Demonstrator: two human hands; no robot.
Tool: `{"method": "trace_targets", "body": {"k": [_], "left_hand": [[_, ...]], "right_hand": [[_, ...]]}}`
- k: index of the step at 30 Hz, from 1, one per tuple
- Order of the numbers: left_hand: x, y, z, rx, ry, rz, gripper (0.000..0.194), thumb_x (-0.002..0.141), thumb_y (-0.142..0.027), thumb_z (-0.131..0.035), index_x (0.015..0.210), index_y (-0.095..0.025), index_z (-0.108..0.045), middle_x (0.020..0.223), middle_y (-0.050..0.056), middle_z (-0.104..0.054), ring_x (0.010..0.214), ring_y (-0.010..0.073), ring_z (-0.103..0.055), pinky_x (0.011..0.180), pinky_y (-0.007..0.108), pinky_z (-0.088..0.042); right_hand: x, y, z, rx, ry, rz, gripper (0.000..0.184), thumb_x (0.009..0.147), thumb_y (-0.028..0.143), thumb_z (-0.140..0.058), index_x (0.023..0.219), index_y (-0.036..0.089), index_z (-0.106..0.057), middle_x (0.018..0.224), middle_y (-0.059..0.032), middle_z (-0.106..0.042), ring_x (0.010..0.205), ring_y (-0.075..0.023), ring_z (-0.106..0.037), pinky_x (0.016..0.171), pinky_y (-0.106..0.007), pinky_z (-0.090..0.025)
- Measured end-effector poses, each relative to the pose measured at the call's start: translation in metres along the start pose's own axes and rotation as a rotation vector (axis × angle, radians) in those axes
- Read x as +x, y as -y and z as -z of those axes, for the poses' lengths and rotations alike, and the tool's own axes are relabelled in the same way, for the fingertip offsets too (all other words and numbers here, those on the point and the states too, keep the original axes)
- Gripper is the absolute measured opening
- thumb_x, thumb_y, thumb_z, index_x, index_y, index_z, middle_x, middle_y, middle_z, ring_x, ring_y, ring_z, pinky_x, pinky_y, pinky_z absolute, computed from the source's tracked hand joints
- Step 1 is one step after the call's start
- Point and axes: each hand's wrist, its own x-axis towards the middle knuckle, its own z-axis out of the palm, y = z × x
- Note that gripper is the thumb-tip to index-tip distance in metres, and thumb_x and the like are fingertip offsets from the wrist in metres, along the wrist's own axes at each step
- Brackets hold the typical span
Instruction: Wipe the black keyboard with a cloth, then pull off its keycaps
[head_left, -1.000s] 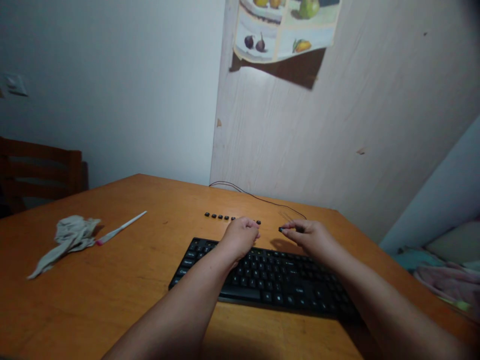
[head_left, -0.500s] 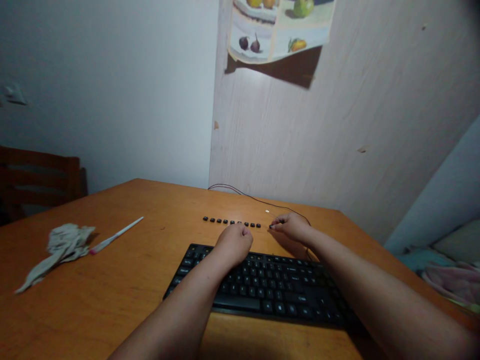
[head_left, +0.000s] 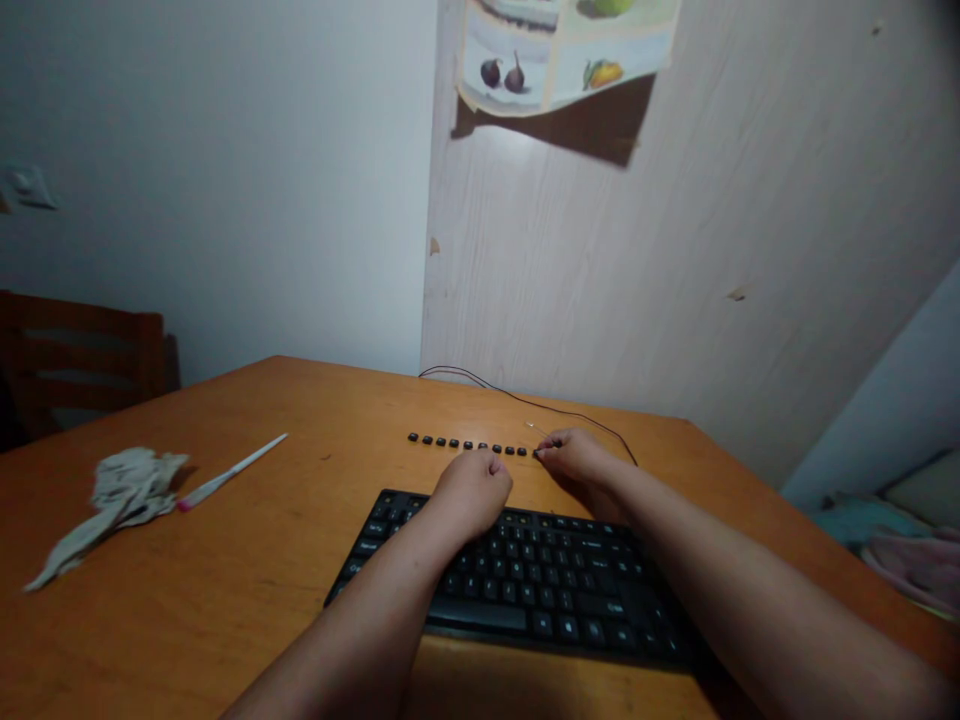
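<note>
My right hand pinches a small black keycap at the right end of a row of several loose keycaps on the table. A thin wire-like tool with a pale tip sticks out from the same hand, pointing away from me. My left hand is closed, its fingers curled, just over the top edge of a black keyboard. Whether it holds anything is hidden. The forearms cover parts of the keyboard, and gaps show in its top row of keys.
A crumpled pale cloth and a white brush with a pink end lie on the left of the wooden table. A dark cable runs along the back edge near the wall. A wooden chair stands beyond the left side.
My right hand has moved slightly left and set the keycap down close to the row's end. My left hand stays closed by the keyboard. The view has shifted a little.
</note>
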Motion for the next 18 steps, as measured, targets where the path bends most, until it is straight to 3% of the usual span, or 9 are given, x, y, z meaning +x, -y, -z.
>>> {"method": "trace_targets", "body": {"k": [18], "left_hand": [[-0.0029,-0.0044,0.0020,0.027,-0.003,-0.009,0.015,0.076,-0.018,-0.050,0.066,-0.017,-0.061,0.068,0.003,-0.066,0.064,0.0154,-0.057,0.056,0.023,-0.036]], "right_hand": [[0.0055,-0.0055,-0.0063,0.049,0.038,0.023,0.015,0.073,0.027,-0.066,0.080,0.018,-0.077,0.064,-0.0013,-0.068,0.056,-0.0135,-0.056,0.052,-0.023,-0.038]]}}
